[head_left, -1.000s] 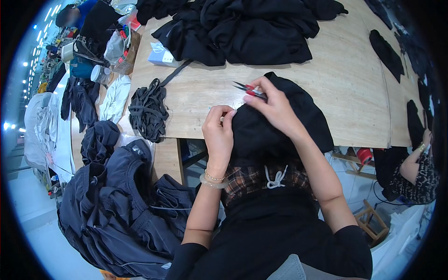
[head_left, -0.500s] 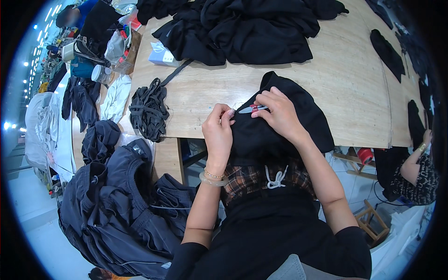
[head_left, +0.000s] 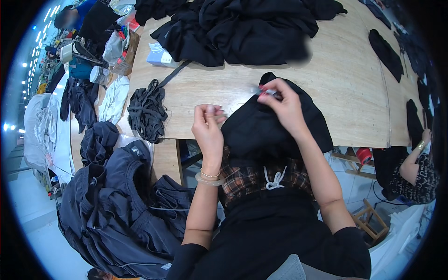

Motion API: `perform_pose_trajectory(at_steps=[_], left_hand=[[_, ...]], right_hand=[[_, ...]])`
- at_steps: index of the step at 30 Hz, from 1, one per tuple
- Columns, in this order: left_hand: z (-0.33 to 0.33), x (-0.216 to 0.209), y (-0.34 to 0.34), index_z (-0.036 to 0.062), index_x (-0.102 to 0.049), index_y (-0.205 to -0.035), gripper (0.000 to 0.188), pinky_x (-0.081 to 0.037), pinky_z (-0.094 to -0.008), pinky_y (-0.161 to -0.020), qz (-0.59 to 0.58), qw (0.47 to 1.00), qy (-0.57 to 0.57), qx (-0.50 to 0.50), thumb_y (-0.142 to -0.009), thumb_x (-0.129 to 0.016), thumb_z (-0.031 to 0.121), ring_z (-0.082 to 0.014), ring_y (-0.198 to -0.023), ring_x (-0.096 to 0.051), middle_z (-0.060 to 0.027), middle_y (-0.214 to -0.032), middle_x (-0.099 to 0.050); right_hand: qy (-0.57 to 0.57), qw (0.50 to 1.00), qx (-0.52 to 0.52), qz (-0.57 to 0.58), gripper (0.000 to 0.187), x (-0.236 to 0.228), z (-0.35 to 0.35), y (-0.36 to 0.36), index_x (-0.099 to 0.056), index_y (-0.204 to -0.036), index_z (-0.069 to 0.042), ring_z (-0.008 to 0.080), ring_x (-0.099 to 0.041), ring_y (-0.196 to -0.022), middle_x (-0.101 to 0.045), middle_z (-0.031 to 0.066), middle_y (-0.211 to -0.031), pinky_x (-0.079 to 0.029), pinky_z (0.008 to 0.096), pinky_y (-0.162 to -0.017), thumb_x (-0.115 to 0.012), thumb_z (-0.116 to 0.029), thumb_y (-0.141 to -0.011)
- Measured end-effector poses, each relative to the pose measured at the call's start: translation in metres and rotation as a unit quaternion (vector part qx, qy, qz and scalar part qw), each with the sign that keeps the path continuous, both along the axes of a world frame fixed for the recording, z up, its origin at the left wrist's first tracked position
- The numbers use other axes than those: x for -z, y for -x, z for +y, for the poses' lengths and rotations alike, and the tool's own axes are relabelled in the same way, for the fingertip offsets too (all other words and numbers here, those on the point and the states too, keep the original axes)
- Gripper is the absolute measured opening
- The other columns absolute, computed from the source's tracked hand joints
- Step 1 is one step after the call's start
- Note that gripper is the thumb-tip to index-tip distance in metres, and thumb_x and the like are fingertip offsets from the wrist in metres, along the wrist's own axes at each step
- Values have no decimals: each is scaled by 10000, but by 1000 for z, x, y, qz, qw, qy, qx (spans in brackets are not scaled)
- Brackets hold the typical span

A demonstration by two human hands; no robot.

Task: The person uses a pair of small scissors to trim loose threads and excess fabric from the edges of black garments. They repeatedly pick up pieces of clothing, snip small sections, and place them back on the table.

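Observation:
A black garment piece (head_left: 275,126) lies over the table's near edge and hangs toward my lap. Above its upper part, my right hand (head_left: 287,105) is closed around small thread snips (head_left: 267,92) with a red part showing; the blades are smeared by motion and point left. My left hand (head_left: 208,130) is just left of the cloth, apart from it, its fingers curled together. Blur at the fingertips hides whatever they pinch, if anything. A bracelet and a pale bangle (head_left: 209,179) circle my left wrist.
A heap of black garments (head_left: 252,32) covers the table's far side. Left of me are a tissue box (head_left: 161,57), a bundle of dark strips (head_left: 147,112) and a big pile of dark grey garments (head_left: 116,200). Another person's arm (head_left: 415,158) shows at far right.
My left hand has drawn left, off the cloth's edge. My right hand, still holding the snips, has moved slightly up and right, away from the left fingertips.

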State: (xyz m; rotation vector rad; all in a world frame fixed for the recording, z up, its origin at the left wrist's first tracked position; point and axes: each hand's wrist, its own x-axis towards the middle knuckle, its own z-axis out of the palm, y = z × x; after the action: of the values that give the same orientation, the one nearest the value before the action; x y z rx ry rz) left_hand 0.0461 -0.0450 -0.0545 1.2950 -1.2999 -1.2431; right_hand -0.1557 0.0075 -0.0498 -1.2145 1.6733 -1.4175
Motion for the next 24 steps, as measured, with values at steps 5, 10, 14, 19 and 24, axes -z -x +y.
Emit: perform_pose_trajectory(at_steps=[5, 10, 14, 19, 24], left_hand=[[-19, 14, 9, -21, -601, -1208, 301, -550, -348, -793, -196, 963, 105, 152, -958, -668, 131, -233, -845, -705, -172, -934, -717], [-39, 35, 28, 8, -571, -1324, 451, -536, -285, -794, -107, 951, -34, 288, -895, -709, 33, -167, -824, -687, -124, -928, -741], [-40, 23, 31, 24, -560, -1350, 461, -531, -233, -780, 36, 939, -183, 290, -904, -663, -28, -101, -843, -664, -93, -930, -735], [-34, 16, 29, 27, -564, -1346, 444, -531, -229, -771, 101, 928, -234, 272, -916, -643, -50, -107, -838, -662, -85, -910, -725], [-25, 14, 26, 17, -581, -1325, 404, -531, -225, -766, 98, 934, -208, 273, -930, -639, -49, -102, -845, -664, -93, -928, -727]], right_hand=[[-15, 989, 57, -138, 244, 5, 1, 25, -590, -835, -57, 45, -480, -766, -536, -43, -790, -413, 217, -746, -723, -222, -957], [-73, 997, -14, -26, 328, 20, 12, 21, -568, -793, -30, 58, -475, -699, -506, -17, -691, -421, 254, -642, -770, -261, -911], [-45, 978, -25, 201, 204, 23, 19, 1, -662, -947, -46, 263, -683, -824, -676, 78, -906, -534, 354, -727, -777, -100, -788], [17, 965, -53, 256, 131, 30, 22, 1, -684, -917, -18, 207, -655, -763, -680, 71, -858, -502, 292, -696, -716, 30, -799], [-5, 987, 25, -161, 100, 13, 20, 19, -718, -896, -14, 25, -513, -694, -650, -46, -810, -398, 187, -647, -718, -109, -927]])
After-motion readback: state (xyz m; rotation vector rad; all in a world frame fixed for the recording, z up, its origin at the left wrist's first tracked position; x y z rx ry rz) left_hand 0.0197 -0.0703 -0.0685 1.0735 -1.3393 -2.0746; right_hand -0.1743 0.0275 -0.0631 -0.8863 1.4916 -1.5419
